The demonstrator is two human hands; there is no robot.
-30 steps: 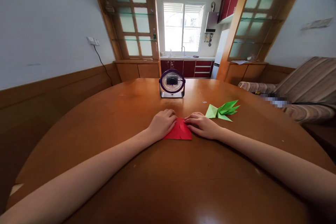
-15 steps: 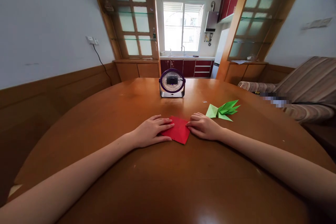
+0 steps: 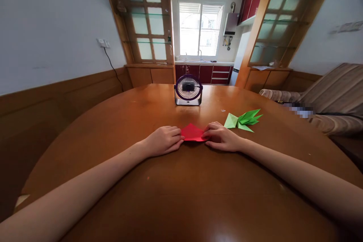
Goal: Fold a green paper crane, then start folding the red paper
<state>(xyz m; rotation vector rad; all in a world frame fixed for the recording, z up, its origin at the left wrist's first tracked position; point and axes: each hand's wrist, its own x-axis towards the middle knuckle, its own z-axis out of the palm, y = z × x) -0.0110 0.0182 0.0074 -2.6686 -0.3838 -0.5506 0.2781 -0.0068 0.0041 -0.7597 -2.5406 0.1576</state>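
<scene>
Between my two hands is a sheet of red origami paper (image 3: 193,133), now showing as a low triangle with its point away from me and its straight edge towards me. My left hand (image 3: 167,140) is closed on the paper's left corner, the fingertips pressed together there. At the right corner, the thumb and fingers of my right hand (image 3: 221,137) pinch the paper. Just beyond my right hand lie folded green paper pieces (image 3: 248,118), with a paler green folded piece (image 3: 231,120) at their left end.
A small purple desk fan (image 3: 188,90) stands on the wooden table (image 3: 181,196) beyond the paper. A tiny pale scrap (image 3: 223,110) lies right of the fan. A striped armchair (image 3: 337,90) is at the table's right side.
The red paper has gone from a flat four-sided shape to a triangle with a straight near edge. My left fingers, spread over it before, have closed on its left corner. The view has shifted slightly.
</scene>
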